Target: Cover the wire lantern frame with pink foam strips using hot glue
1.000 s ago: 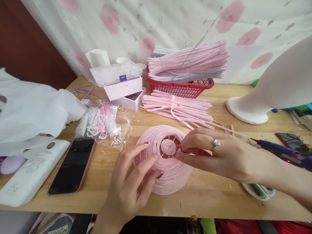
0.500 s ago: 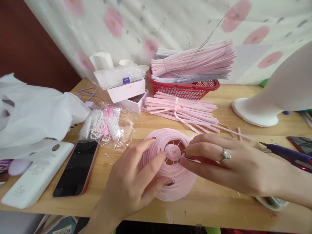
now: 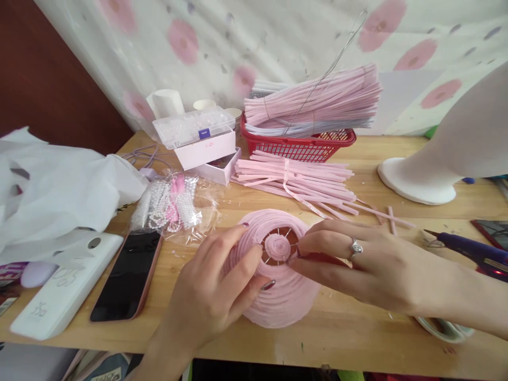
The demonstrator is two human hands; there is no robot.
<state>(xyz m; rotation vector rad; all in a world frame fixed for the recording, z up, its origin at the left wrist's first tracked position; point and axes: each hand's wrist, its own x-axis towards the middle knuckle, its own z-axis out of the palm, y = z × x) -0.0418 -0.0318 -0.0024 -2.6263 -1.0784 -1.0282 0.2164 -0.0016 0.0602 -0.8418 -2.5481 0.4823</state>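
The left hand (image 3: 216, 280) reaches in from the near left, palm down, its fingers loosely spread over the left side of the pink wound dome (image 3: 278, 307), which sits at the near middle of the wooden table (image 3: 349, 346). The right hand (image 3: 369, 264) comes in from the right with the wrist nearly level and fingers bent, its fingertips brought close together at the right rim of the dome's round opening; whether they pinch a strand cannot be told.

Wooden table (image 3: 349, 328) under pink coiled dome (image 3: 283, 304), phone (image 3: 125, 280), white power bank (image 3: 73, 288), pink stem bundle (image 3: 305, 179), red basket (image 3: 293, 150)
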